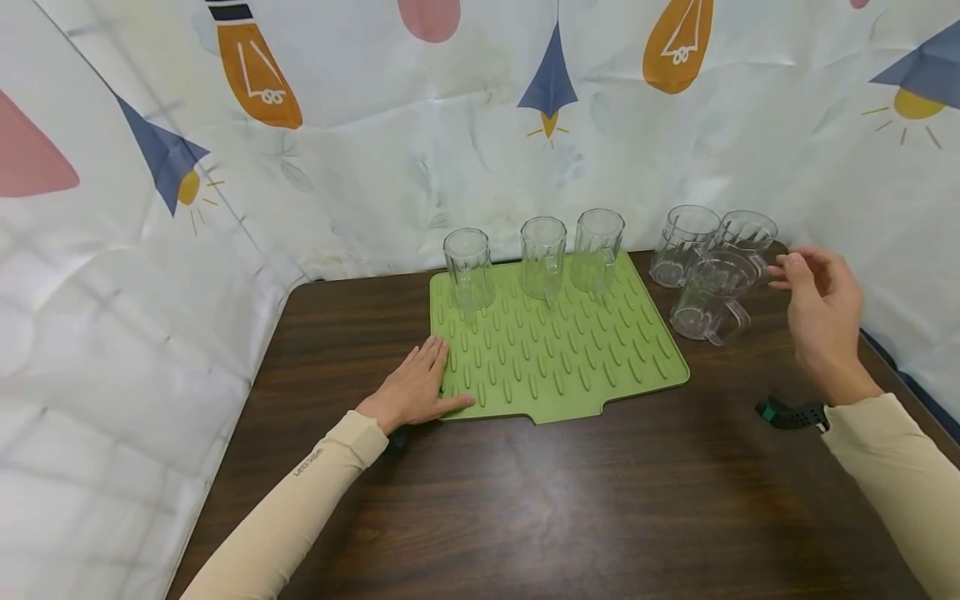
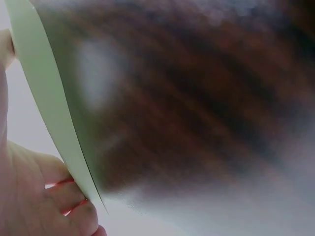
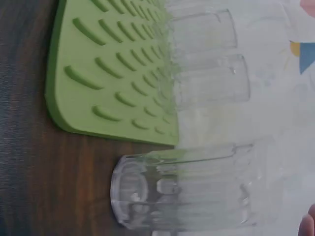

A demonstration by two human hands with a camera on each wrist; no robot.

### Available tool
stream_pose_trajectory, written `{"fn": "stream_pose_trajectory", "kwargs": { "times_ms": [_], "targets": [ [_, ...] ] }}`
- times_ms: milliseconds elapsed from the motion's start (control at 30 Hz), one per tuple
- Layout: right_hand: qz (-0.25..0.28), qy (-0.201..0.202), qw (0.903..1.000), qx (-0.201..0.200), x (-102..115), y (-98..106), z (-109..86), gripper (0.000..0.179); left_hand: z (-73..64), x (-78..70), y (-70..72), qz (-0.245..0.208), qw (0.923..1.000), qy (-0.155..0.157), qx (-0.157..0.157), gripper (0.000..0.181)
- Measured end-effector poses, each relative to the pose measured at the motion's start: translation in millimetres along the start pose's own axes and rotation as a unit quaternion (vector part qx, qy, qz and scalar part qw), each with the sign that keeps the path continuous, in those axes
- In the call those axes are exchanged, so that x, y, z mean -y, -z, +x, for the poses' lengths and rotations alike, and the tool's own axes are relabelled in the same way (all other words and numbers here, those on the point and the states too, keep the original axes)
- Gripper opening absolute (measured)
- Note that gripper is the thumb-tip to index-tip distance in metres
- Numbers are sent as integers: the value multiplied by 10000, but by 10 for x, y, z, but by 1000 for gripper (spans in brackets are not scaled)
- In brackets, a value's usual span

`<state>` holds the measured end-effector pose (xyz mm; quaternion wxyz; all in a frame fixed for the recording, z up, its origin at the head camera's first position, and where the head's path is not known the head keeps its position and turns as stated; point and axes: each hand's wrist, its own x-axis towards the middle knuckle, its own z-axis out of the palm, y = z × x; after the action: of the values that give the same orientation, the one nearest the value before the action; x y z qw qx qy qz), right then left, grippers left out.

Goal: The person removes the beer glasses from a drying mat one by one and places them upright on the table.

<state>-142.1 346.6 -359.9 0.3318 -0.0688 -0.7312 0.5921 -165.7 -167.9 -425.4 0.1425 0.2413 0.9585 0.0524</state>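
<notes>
Left hand (image 1: 411, 386) is rested, fingers straight, on the eight-o'clock corner of the green ridged mat (image 1: 525, 360). Whether anything is pinched by the bent-fingered right hand (image 1: 827, 318) cannot be told; nearest it, at nine o'clock, a clear cylindrical handled mug (image 1: 699, 307) is stood upright.

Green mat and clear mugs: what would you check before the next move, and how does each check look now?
1. Green mat lying on the table: ok.
2. Left hand resting at the mat's edge: ok.
3. Three mugs on the mat upright: ok.
4. Front part of the mat free of mugs: ok.
5. Right hand gripping a mug: cannot tell; contact with the glass is unclear.
6. Mugs right of the mat standing apart: cannot tell; they overlap in the head view.
</notes>
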Motion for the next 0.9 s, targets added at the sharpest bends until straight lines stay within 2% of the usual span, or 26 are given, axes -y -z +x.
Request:
{"fn": "stream_pose_trajectory", "kwargs": {
  "times_ms": [100,200,467,600,900],
  "targets": [
    [-320,422,9983,243,50,-55,20,27,-2,7,3,-4,10000,3,21,109],
    [-409,718,9956,436,102,-127,26,29,-1,19,-3,-17,10000,-3,39,109],
    [30,1292,9869,966,177,-354,37,29,3,36,-17,-80,9999,-45,70,108],
    [301,1271,9851,1119,199,-477,34,30,-6,34,-7,-168,9998,-102,25,108],
    [711,884,9870,1142,258,-809,-6,22,-1,58,-6,-231,9997,-84,96,110]
  ]
}}
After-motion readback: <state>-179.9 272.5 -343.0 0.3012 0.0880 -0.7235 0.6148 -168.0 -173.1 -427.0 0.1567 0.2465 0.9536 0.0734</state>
